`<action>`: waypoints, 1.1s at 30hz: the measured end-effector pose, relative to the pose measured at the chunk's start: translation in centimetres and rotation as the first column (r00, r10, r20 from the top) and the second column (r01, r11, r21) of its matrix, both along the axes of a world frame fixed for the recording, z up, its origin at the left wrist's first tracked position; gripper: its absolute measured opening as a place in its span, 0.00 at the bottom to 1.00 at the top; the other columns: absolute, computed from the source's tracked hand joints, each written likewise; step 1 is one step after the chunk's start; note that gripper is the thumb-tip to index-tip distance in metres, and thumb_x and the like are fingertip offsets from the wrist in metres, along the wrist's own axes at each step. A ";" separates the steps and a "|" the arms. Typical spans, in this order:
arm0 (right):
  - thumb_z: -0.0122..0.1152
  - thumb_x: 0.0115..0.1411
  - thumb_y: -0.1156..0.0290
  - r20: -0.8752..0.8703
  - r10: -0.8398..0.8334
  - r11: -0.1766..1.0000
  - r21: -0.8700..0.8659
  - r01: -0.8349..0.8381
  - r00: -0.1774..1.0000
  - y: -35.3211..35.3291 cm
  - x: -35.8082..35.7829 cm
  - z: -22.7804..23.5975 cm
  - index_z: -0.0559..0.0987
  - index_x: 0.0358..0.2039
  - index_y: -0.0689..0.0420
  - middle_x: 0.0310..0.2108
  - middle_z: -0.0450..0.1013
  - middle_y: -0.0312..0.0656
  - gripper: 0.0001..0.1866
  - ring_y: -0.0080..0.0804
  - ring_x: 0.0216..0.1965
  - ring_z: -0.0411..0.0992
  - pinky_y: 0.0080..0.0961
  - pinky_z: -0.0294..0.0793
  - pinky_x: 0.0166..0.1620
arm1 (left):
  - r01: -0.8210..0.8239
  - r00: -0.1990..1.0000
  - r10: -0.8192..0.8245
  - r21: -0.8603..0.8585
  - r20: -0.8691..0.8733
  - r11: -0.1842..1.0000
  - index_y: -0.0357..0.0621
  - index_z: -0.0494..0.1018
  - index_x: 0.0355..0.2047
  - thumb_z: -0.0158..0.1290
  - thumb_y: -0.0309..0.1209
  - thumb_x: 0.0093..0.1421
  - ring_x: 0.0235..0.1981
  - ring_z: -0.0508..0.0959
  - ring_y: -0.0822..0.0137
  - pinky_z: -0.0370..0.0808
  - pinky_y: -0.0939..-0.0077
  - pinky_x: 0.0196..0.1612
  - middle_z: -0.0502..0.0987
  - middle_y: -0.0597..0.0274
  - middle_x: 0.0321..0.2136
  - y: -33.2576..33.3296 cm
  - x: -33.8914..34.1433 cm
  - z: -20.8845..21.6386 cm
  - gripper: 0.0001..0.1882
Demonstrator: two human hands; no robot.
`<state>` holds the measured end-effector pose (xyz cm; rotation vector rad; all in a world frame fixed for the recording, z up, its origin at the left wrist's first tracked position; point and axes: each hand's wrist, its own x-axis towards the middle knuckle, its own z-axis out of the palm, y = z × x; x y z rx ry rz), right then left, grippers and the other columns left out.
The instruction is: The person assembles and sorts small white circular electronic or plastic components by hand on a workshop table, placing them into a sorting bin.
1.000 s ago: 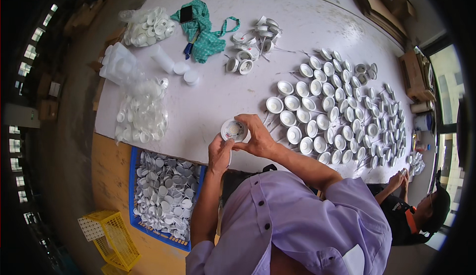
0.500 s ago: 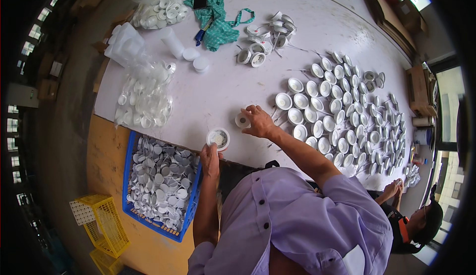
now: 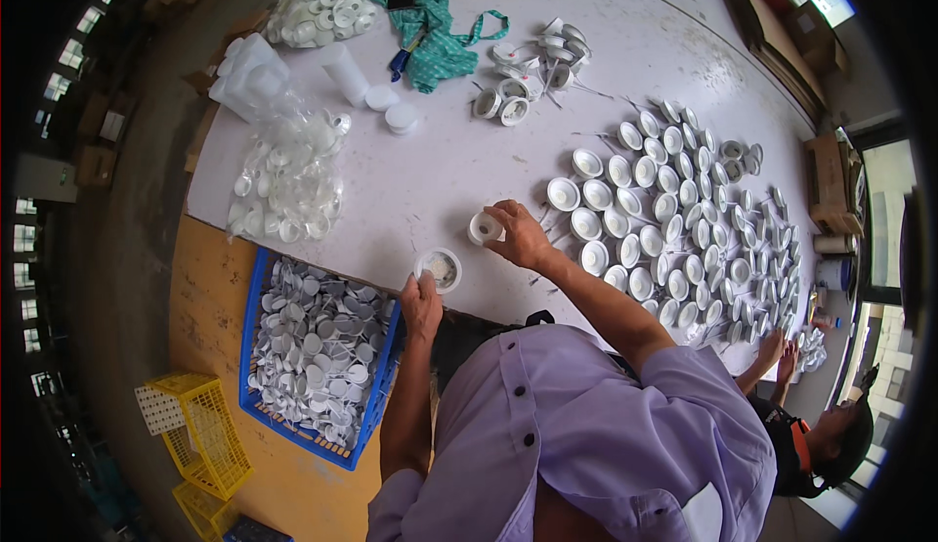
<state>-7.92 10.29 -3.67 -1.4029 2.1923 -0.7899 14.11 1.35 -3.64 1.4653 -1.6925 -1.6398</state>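
My left hand grips the near rim of a white round lamp housing at the table's front edge. Its open face, with a pale disc inside, points up. Just to the right, my right hand has its fingers closed round the side of a small white cup-shaped part. A dark spot shows in the middle of that cup. The two parts are close together but apart. Rows of similar white lamp housings with wires lie on the right of the table.
Bags of white parts lie at the left, near white plastic discs. A green cloth with a phone lies farther back. Below the edge stands a blue crate of white discs. Another person's hands are at the far right.
The view has shifted slightly. My right-hand fingers have turned a little, showing more of the cup's inside. My left hand keeps its hold on the housing. The other person's hands have moved apart.
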 end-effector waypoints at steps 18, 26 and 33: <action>0.71 0.43 0.64 0.016 0.213 0.964 -0.164 -0.207 0.977 -0.5 3.7 8.4 0.72 0.51 0.58 0.45 0.67 0.44 0.33 0.44 0.47 0.65 0.34 0.69 0.50 | 0.058 0.979 -0.032 0.129 -0.200 0.990 0.40 0.68 0.33 0.39 0.48 0.66 0.21 0.61 0.76 0.61 0.79 0.23 0.62 0.70 0.21 0.2 -1.7 1.1 0.22; 0.72 0.41 0.62 0.098 0.217 0.969 -0.146 -0.202 0.971 -0.8 3.7 8.3 0.73 0.50 0.55 0.45 0.66 0.44 0.33 0.45 0.48 0.65 0.33 0.69 0.51 | 0.005 0.940 0.072 0.225 -0.334 0.974 0.43 0.70 0.37 0.37 0.44 0.68 0.23 0.60 0.81 0.58 0.86 0.23 0.67 0.72 0.26 0.8 -1.8 0.5 0.18; 0.73 0.41 0.59 0.136 0.231 0.962 -0.179 -0.205 0.963 -0.3 3.6 7.7 0.71 0.53 0.56 0.46 0.65 0.45 0.37 0.45 0.49 0.65 0.34 0.70 0.50 | 0.032 0.932 0.031 0.168 -0.360 0.985 0.42 0.70 0.38 0.41 0.43 0.67 0.23 0.60 0.82 0.56 0.86 0.22 0.68 0.72 0.27 1.2 -2.7 2.2 0.17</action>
